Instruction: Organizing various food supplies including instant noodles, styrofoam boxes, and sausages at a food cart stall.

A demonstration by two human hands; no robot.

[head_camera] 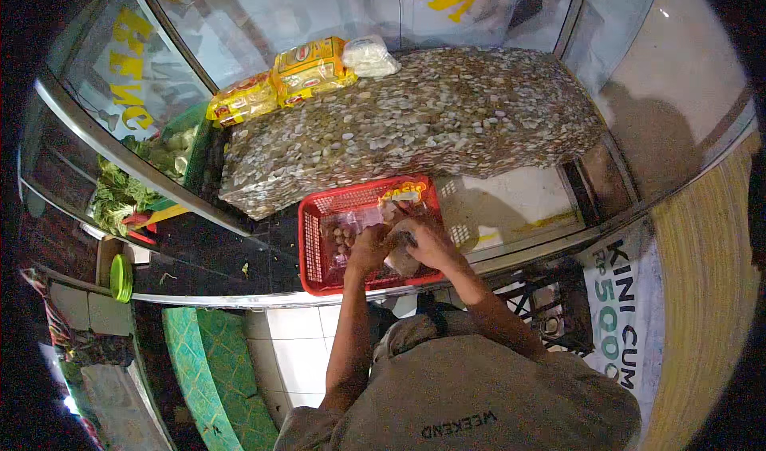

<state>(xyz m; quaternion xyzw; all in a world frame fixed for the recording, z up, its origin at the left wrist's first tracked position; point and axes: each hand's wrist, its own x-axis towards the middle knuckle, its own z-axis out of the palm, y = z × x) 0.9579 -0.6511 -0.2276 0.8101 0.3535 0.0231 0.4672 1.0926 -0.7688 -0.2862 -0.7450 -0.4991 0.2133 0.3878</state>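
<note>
A red plastic basket [306,241] with mesh sides sits at the counter's near edge, right in front of me. Over it, my left hand [371,244] and my right hand [428,241] come together at a clear plastic bag [402,260] with pale contents. Fingers of both hands are bent at the bag's upper part; their exact grip is partly hidden. Just beyond them a packet with yellow and red print [407,192] leans at the basket's far right corner. Small round brown items in clear plastic [342,238] lie in the basket's left part.
Behind the basket stands a raised block with a pebble-patterned cover [419,116], carrying yellow packs [311,65] and a white bag [370,56]. Leafy greens [116,196] and a green crate [200,145] are at left, near lime-green plates [121,277]. Glass panes with metal frames surround the counter.
</note>
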